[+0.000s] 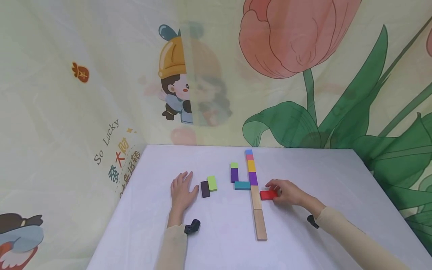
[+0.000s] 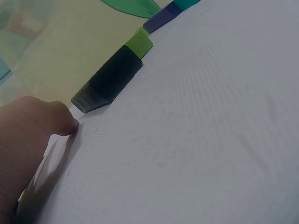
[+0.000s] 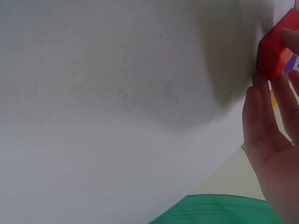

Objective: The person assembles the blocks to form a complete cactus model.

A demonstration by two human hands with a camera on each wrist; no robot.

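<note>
A red block (image 1: pixel 268 195) lies beside a line of blocks, its end touching or nearly touching a pale wooden block (image 1: pixel 256 197). My right hand (image 1: pixel 287 192) pinches the red block between thumb and fingers, as the right wrist view also shows on its red side (image 3: pixel 272 56). On the left, my left hand (image 1: pixel 182 191) rests on the white table with its fingers spread. Near its thumb lie a black block (image 1: pixel 205 189) and a lime green block (image 1: pixel 212 183), side by side. The left wrist view shows the thumb just short of the black block (image 2: pixel 110 77).
Along the line run another wooden block (image 1: pixel 260 225), then purple (image 1: pixel 253 179), yellow (image 1: pixel 251 166), pink and blue (image 1: pixel 249 152) blocks. A teal block (image 1: pixel 242 185) branches left toward an upright purple-and-lime pair (image 1: pixel 234 174). Printed cloth (image 1: pixel 216 75) hangs behind the table.
</note>
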